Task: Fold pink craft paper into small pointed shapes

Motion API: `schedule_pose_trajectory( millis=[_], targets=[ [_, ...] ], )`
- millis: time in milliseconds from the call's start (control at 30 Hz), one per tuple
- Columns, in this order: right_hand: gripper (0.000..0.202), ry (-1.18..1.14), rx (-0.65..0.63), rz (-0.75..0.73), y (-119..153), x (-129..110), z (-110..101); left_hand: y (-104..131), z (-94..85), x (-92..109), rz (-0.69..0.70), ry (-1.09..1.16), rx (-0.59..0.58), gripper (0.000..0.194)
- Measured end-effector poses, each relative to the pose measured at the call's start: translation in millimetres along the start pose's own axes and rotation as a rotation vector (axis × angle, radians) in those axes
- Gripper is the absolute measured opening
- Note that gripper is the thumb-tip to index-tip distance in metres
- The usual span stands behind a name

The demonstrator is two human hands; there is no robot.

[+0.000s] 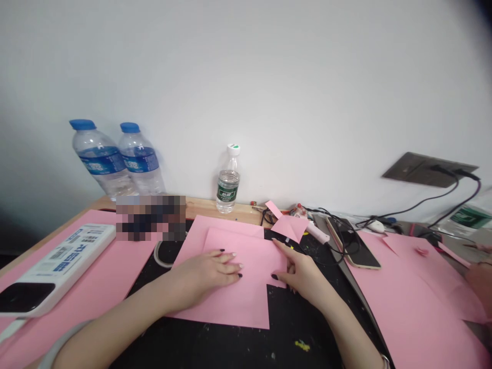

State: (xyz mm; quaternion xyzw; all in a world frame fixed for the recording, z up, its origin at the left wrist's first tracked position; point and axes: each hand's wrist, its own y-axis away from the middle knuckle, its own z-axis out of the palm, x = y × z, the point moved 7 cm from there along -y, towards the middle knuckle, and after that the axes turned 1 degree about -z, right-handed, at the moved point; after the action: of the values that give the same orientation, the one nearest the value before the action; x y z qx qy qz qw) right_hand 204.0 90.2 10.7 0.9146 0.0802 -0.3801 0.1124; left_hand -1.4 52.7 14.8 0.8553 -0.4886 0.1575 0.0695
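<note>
A smaller sheet of pink paper [246, 243] lies on top of a larger pink sheet [238, 310], on a black mat. My left hand [202, 277] rests flat on the smaller sheet, its fingers stretched toward the right. At that sheet's right edge is my right hand [302, 271], thumb on top, index finger reaching along the upper right corner and the other fingers curled at the edge. Behind my right hand sits a cut or folded pink paper piece [290, 225] with a narrow strip.
Two blue-capped bottles [102, 159] and a small water bottle [228, 184] stand by the wall. A white boxy device [73, 261] lies on pink paper at left. To the right are a phone [353, 243], cables, more pink paper [407, 287] and another person's hand [480, 282].
</note>
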Motion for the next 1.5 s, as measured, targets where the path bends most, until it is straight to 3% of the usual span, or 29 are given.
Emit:
schedule_pose_trajectory(
  millis=[300, 600, 767, 933, 1033, 1167, 1300, 1500],
  targets=[
    [0.071, -0.032, -0.010, 0.014, 1, 0, 1, -2, 5.1, 3, 0.023, -0.019, -0.050, 0.057],
    [0.071, -0.019, -0.013, 0.014, 1, -1, 1, 0, 2.4, 7, 0.032, -0.030, 0.005, 0.054],
    [0.069, 0.147, 0.040, -0.069, 0, -4, -3, -2, -1.1, 19, -0.016, -0.049, 0.082, 0.055],
    [0.065, 0.390, 0.121, -0.193, 8, -20, -3, -8, 1.5, 29, -0.058, -0.108, 0.069, 0.049],
    [0.058, 0.498, 0.172, -0.384, 16, -46, 9, -10, 2.0, 30, -0.083, -0.121, 0.057, 0.047],
    [0.042, 0.666, 0.091, -0.537, 22, -65, 39, -10, 1.1, 28, -0.121, -0.077, 0.077, 0.044],
    [0.052, 0.727, -0.016, -0.518, 25, -63, 59, -8, 1.5, 25, -0.146, -0.006, 0.083, 0.043],
    [0.060, 0.747, -0.041, -0.416, 20, -61, 63, -8, 0.8, 24, -0.132, 0.063, 0.102, 0.043]
  ],
)
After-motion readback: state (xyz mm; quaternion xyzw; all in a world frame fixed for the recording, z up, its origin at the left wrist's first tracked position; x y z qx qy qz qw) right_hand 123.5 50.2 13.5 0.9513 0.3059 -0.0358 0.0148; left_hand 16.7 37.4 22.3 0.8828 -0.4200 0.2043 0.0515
